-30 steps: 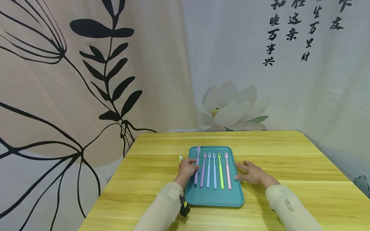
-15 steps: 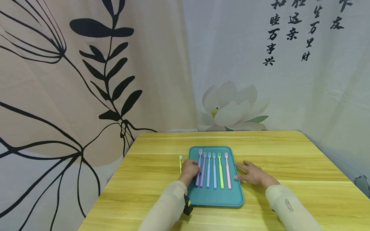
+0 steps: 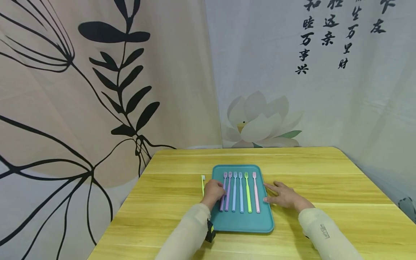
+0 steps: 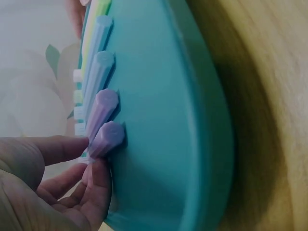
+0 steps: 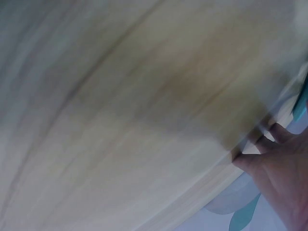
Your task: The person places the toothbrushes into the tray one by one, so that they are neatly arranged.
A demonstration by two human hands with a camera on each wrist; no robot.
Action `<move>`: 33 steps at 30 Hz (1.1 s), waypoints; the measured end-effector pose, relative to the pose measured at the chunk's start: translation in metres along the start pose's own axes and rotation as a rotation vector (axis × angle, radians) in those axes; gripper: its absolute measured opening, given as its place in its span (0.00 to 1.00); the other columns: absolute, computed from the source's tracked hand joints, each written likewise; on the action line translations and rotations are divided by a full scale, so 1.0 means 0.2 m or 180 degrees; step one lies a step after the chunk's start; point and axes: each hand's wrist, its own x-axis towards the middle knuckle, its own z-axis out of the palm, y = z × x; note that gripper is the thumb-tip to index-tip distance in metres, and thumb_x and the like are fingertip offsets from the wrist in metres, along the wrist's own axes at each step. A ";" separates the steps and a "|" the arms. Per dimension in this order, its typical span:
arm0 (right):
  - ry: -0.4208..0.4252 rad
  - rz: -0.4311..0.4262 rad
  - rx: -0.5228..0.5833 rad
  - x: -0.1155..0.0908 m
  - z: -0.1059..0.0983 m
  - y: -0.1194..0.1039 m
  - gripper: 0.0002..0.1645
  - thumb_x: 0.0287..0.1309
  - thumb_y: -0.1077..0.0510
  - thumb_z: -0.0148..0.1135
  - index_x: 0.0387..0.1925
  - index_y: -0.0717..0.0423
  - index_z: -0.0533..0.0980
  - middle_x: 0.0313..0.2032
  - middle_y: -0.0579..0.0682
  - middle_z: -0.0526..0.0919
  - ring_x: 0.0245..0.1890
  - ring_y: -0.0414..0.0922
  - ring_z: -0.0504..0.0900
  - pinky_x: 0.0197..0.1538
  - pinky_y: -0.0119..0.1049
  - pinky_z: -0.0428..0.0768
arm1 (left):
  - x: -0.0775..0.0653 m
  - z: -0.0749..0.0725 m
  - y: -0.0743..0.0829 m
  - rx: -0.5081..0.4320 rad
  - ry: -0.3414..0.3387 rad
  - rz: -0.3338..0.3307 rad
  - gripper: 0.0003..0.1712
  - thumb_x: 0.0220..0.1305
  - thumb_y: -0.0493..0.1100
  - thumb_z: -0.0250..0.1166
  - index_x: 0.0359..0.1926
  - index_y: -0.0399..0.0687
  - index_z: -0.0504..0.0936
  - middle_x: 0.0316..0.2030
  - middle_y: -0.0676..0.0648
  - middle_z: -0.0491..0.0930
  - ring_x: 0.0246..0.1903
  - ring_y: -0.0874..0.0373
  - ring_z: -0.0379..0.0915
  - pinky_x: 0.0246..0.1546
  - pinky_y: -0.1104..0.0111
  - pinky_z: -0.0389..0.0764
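On the teal tray (image 3: 242, 224), several toothbrushes lie side by side, heads pointing away. My left hand (image 3: 212, 192) pinches the leftmost purple toothbrush (image 4: 109, 135) between thumb and fingers, its handle end on the tray. Close beside it is a second purple toothbrush (image 3: 228, 196). Rightward follow two blue toothbrushes, a green toothbrush (image 3: 248, 195) and a pink toothbrush (image 3: 256, 195). At the tray's right edge, my right hand (image 3: 284, 195) rests with fingers spread and fairly straight, holding nothing.
A yellow-green toothbrush (image 3: 203, 183) with a white head lies on the wooden table (image 3: 169, 202) left of the tray, partly hidden by my left hand. A printed curtain (image 3: 182, 90) hangs behind the table's far edge.
The left hand has moved right and slightly nearer with the purple toothbrush, which now lines up beside the second purple one. More of the yellow-green toothbrush shows. The right hand has stayed still.
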 end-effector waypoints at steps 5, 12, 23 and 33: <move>-0.0003 -0.0002 0.0002 0.00 0.00 0.00 0.48 0.63 0.34 0.59 0.74 0.54 0.60 0.70 0.76 0.52 0.68 0.76 0.52 0.62 0.78 0.45 | 0.01 -0.02 0.00 -0.0088 0.0036 -0.0036 0.15 0.49 0.31 0.72 0.42 0.34 0.86 0.37 0.41 0.84 0.31 0.53 0.79 0.31 0.62 0.84; -0.0019 0.0051 0.0014 0.01 0.01 0.00 0.48 0.63 0.34 0.59 0.75 0.54 0.60 0.70 0.76 0.52 0.68 0.77 0.52 0.62 0.77 0.45 | 0.04 -0.07 -0.02 -0.0273 0.0057 -0.0122 0.18 0.54 0.36 0.72 0.47 0.37 0.85 0.45 0.41 0.84 0.40 0.48 0.79 0.40 0.56 0.83; -0.0034 0.0110 0.0032 0.01 0.01 0.00 0.48 0.62 0.33 0.60 0.75 0.53 0.60 0.70 0.75 0.52 0.68 0.76 0.52 0.63 0.77 0.46 | 0.06 -0.14 -0.04 -0.0521 0.0132 -0.0257 0.19 0.59 0.37 0.71 0.51 0.39 0.84 0.50 0.42 0.82 0.39 0.50 0.78 0.40 0.57 0.83; -0.0028 0.0111 0.0031 0.01 0.01 0.00 0.47 0.62 0.33 0.60 0.75 0.52 0.60 0.71 0.75 0.52 0.68 0.76 0.52 0.63 0.77 0.47 | 0.08 -0.20 -0.07 -0.0626 0.0178 -0.0135 0.20 0.60 0.39 0.71 0.53 0.37 0.83 0.47 0.41 0.83 0.32 0.53 0.79 0.31 0.62 0.81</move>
